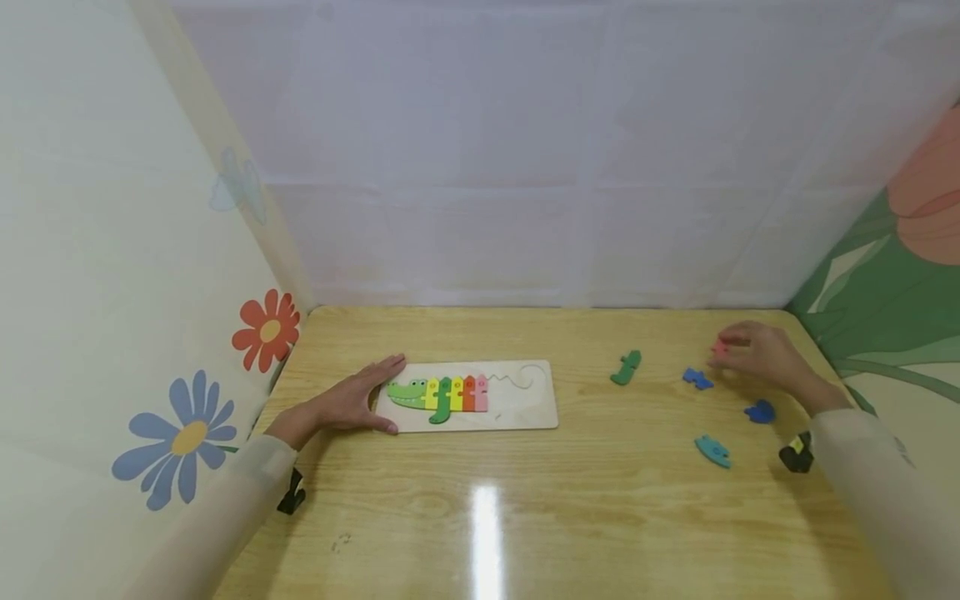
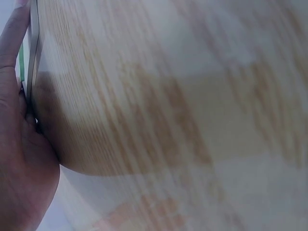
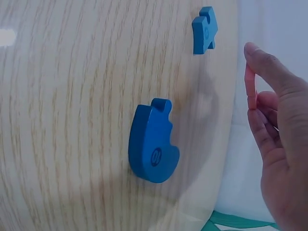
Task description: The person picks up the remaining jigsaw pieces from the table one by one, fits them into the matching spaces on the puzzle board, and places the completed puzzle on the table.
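A pale wooden puzzle board (image 1: pixel 525 417) lies on the table, with a crocodile of green, yellow, orange and pink pieces (image 1: pixel 450 396) filling its left part. To their right, the outlined recess with a curled tail is bare. My left hand (image 1: pixel 352 400) holds the board's left end, thumb along the near edge and fingers at the far edge. Off to the right, my right hand (image 1: pixel 765 358) pinches a pink puzzle piece (image 3: pixel 250 86) between thumb and fingers, raised above the table. Below that hand lie a blue piece (image 1: pixel 697 379) and a dark blue curled piece (image 3: pixel 151 144) marked 10.
A green piece (image 1: pixel 626 367) rests right of the board. A teal piece (image 1: pixel 712 451) lies nearer the front. Black objects (image 1: pixel 797 452) show beside both forearms. A white wall (image 1: pixel 525 208) closes the back, with flower-printed panels (image 1: pixel 187 437) on both sides.
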`<move>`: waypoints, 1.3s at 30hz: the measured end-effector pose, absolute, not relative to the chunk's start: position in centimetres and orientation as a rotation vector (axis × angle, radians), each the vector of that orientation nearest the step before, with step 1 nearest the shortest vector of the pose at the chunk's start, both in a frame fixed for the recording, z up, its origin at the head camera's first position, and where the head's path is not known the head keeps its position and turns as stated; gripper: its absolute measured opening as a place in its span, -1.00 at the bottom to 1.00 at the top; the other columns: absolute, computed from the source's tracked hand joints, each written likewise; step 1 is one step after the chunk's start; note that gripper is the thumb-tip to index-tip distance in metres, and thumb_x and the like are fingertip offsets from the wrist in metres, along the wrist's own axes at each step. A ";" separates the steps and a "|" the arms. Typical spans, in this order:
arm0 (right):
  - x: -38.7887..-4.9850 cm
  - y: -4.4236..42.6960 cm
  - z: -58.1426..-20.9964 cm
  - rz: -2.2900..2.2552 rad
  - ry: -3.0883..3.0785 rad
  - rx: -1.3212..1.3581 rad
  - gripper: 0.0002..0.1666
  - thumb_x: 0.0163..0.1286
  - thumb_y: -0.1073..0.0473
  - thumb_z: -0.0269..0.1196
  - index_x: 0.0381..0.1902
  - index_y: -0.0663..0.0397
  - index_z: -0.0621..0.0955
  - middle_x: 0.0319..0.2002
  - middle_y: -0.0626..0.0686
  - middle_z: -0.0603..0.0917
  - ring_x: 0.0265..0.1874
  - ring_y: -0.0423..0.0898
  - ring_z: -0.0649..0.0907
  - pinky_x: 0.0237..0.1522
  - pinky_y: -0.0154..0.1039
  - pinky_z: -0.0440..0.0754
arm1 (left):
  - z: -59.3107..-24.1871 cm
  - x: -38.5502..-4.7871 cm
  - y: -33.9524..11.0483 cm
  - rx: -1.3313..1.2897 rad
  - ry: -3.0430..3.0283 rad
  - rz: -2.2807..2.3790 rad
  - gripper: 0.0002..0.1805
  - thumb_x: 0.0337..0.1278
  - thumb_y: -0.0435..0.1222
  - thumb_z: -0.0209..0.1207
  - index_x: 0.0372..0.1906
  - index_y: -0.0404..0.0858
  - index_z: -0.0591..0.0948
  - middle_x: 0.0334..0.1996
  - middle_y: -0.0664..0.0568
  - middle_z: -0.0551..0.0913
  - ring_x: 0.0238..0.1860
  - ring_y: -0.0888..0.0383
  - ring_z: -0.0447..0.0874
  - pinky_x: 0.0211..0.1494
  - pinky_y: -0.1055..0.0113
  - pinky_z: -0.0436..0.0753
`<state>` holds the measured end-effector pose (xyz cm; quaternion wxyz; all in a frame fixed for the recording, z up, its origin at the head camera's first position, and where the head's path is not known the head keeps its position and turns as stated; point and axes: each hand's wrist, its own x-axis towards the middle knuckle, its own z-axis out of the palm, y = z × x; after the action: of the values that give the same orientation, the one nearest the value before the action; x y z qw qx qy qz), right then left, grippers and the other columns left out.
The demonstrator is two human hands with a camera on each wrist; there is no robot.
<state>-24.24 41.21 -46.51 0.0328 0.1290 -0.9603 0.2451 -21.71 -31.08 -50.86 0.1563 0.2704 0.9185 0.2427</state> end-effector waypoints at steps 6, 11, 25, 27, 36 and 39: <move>-24.0 40.5 -46.0 0.779 -2.935 0.433 -0.27 0.24 0.03 0.60 0.13 0.52 0.64 0.07 0.51 0.70 0.03 0.50 0.70 0.06 0.42 0.66 | -50.8 -21.7 -31.0 0.789 2.638 0.690 0.34 -0.01 0.21 0.55 0.72 -0.23 0.06 0.74 -0.12 -0.06 0.72 -0.20 -0.11 0.70 -0.26 -0.07; -24.0 39.8 -45.5 0.746 -2.938 0.453 -0.29 0.23 0.03 0.60 0.11 0.51 0.68 0.09 0.49 0.70 0.06 0.45 0.70 0.09 0.39 0.64 | -50.9 -21.7 -31.1 0.788 2.641 0.685 0.33 -0.01 0.21 0.55 0.72 -0.22 0.06 0.74 -0.12 -0.05 0.71 -0.22 -0.10 0.69 -0.29 -0.07; -23.7 37.3 -45.0 0.726 -2.885 0.549 -0.36 0.14 0.00 0.65 -0.02 0.42 0.76 0.02 0.40 0.75 0.05 0.38 0.70 0.08 0.33 0.66 | -50.7 -21.6 -31.0 0.777 2.628 0.696 0.34 -0.01 0.20 0.55 0.72 -0.22 0.06 0.74 -0.13 -0.05 0.71 -0.22 -0.11 0.69 -0.28 -0.07; -23.7 36.9 -44.9 0.716 -2.902 0.563 -0.36 0.15 -0.02 0.64 -0.03 0.42 0.77 0.05 0.40 0.74 0.07 0.38 0.69 0.09 0.34 0.65 | -50.7 -21.6 -31.0 0.770 2.630 0.693 0.34 -0.01 0.20 0.55 0.73 -0.22 0.06 0.74 -0.12 -0.05 0.72 -0.22 -0.11 0.69 -0.28 -0.08; -23.3 35.2 -44.5 0.735 -2.953 0.557 -0.30 0.17 -0.03 0.65 0.02 0.46 0.74 0.09 0.43 0.70 0.11 0.39 0.66 0.14 0.36 0.64 | -50.9 -21.6 -31.1 0.761 2.634 0.692 0.34 -0.01 0.21 0.54 0.73 -0.20 0.05 0.74 -0.11 -0.06 0.72 -0.21 -0.12 0.69 -0.28 -0.09; -23.2 34.8 -44.6 0.735 -2.943 0.588 -0.32 0.17 -0.05 0.65 0.00 0.43 0.75 0.08 0.41 0.71 0.11 0.38 0.66 0.14 0.35 0.65 | -50.9 -21.6 -31.0 0.765 2.634 0.697 0.34 -0.01 0.21 0.55 0.73 -0.21 0.06 0.74 -0.11 -0.05 0.72 -0.22 -0.11 0.69 -0.28 -0.08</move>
<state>-23.16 34.82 -44.58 0.0261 0.1902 -0.9522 0.2378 -21.58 -31.05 -50.88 0.1553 0.2671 0.9194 0.2434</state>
